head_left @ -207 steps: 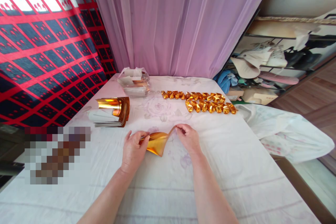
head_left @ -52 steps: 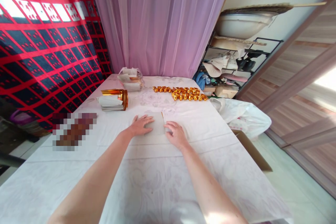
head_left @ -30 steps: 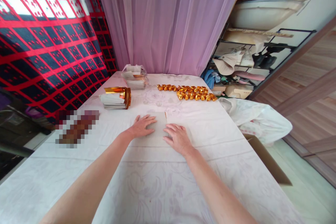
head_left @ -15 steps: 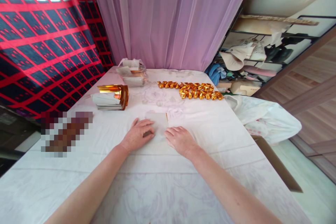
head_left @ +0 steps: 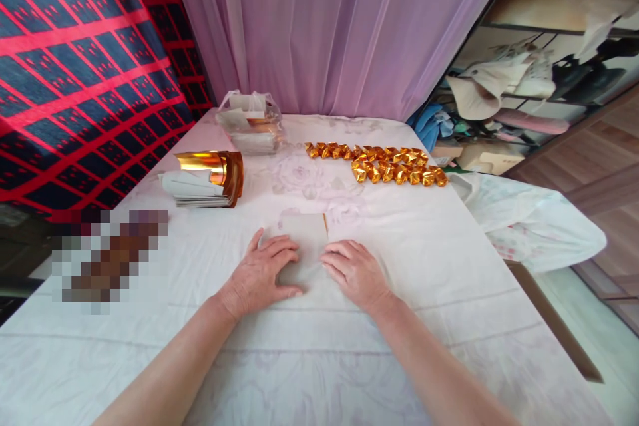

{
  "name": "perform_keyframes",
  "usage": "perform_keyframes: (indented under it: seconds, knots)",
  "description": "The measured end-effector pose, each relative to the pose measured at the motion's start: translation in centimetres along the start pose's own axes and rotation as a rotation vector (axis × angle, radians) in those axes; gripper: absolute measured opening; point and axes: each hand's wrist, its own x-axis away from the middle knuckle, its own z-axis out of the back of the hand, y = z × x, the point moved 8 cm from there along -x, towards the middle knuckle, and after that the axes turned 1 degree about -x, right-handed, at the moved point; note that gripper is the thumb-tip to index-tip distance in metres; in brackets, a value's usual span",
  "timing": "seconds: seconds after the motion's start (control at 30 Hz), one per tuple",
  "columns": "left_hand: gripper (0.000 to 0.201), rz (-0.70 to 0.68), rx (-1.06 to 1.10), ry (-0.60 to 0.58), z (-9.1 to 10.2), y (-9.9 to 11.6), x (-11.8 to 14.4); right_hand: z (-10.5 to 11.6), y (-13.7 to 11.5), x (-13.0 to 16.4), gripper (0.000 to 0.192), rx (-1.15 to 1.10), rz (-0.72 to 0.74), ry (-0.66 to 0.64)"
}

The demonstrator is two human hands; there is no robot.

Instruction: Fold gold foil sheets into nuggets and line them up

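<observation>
A sheet of foil paper (head_left: 304,234) lies grey side up on the table in front of me, a thin gold strip showing along its right edge. My left hand (head_left: 264,269) rests on its left side, fingers spread and thumb out to the right. At the right edge is my right hand (head_left: 355,273), its fingers lying close together on the paper, slightly bent, with the thumb hidden. Both palms face down. Part of the sheet is covered by my fingers.
A stack of gold and grey foil sheets (head_left: 204,183) stands at left, with a clear bag of more sheets (head_left: 252,125) behind it. Rows of folded gold foil pieces (head_left: 389,163) lie at the back right. A white plastic bag (head_left: 539,219) hangs beyond the table's right edge.
The view has tilted and come closer. My left thumb has spread away from the fingers, and more of the sheet shows between my hands.
</observation>
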Motion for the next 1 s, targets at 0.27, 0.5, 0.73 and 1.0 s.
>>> perform_keyframes:
  seconds: [0.27, 0.5, 0.73, 1.0]
  knots:
    - [0.025, 0.038, -0.012, 0.028, 0.0, 0.0, -0.1, -0.3, 0.6, -0.6, 0.023, -0.168, -0.078, -0.09]
    - [0.022, 0.07, 0.011, 0.019, 0.0, 0.0, -0.1, -0.6, 0.7, -0.7, 0.024, -0.168, -0.084, -0.114]
    - [0.014, 0.087, 0.017, 0.047, 0.2, 0.2, -0.3, -1.0, 0.9, -1.3, 0.01, -0.162, -0.11, -0.118]
    - [0.006, 0.144, 0.055, 0.056, 0.4, 0.2, -0.5, -0.6, -0.1, -1.2, 0.046, -0.186, -0.077, -0.183]
